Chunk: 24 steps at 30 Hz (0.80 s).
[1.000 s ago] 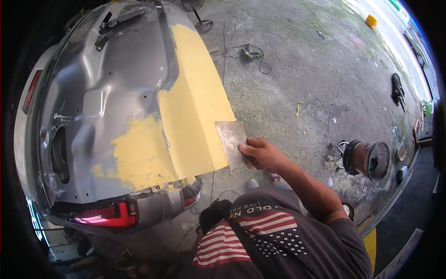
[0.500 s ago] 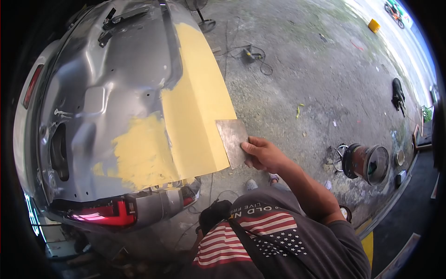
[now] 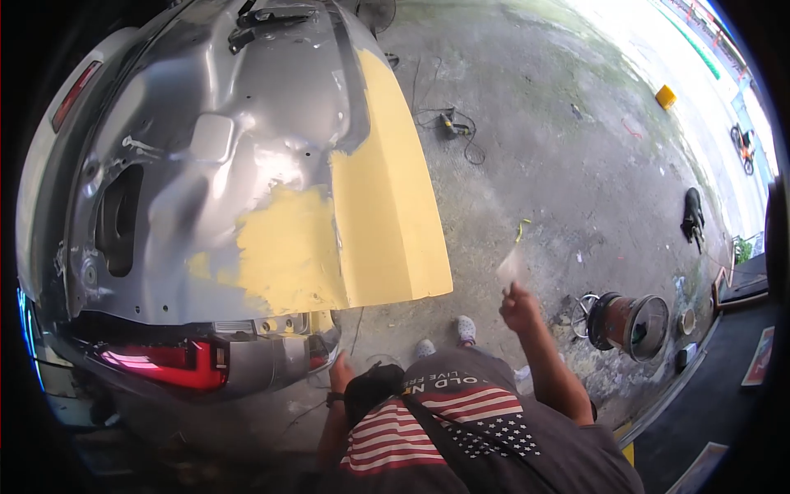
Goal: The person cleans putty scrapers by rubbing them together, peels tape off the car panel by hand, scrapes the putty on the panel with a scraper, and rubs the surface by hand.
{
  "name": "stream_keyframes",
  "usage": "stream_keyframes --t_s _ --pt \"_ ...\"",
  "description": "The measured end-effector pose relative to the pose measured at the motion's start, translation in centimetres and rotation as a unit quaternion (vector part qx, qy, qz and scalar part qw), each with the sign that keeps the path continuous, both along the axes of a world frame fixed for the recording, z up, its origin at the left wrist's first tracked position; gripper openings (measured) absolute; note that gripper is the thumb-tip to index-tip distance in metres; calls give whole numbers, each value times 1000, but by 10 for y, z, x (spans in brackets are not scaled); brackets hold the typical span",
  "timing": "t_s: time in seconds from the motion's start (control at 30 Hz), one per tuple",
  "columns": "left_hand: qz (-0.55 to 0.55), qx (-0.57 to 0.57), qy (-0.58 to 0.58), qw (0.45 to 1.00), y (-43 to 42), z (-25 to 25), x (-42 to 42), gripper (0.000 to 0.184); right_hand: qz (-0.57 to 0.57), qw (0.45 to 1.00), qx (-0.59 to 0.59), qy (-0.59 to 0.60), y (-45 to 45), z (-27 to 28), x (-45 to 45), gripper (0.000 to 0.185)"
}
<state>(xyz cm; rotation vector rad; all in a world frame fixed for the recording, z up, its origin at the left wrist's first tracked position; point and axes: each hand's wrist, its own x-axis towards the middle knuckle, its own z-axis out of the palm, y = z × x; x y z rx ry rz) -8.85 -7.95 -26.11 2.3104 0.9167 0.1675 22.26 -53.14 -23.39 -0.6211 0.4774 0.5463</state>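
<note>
My right hand [image 3: 521,309] is closed on a thin, flat metal putty spreader [image 3: 512,267], which looks pale and blurred. It is held out over the concrete, apart from the car and to the right of it. Yellow body filler [image 3: 387,206] coats the edge of the grey car panel [image 3: 206,74], with a rougher patch on the inner face. My left hand [image 3: 341,372] hangs low beside the rear bumper, just right of the red tail light [image 3: 164,366]. Its fingers are mostly hidden.
A corded power tool [image 3: 451,125] lies on the concrete floor [image 3: 559,165]. To my right are a drum-like container [image 3: 629,325] on a stand, a black object [image 3: 693,216] and a yellow container [image 3: 666,97]. A motorbike [image 3: 743,148] is on the road beyond.
My right hand has moved away from the yellow-coated panel edge, rightward, still with the spreader. My left hand has come into view by the bumper. The view has shifted, and the motorbike sits lower.
</note>
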Motion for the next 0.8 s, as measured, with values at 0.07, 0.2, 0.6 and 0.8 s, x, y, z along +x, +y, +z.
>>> stream_keyframes --t_s 0.07,0.2,0.6,0.8 --pt "-114 -38 0 993 7 13 44 26 13 978 -162 130 -6 -51 -30 21" --pt "-326 -116 97 933 -37 89 146 29 351 534 -504 -581 47 -18 -90 16" --pt "-296 -196 7 935 -19 83 152 33 165 699 -590 -369 143 144 -91 48" --pt "-194 -105 14 975 53 15 62 33 39 597 -401 -694 168 290 -35 91"
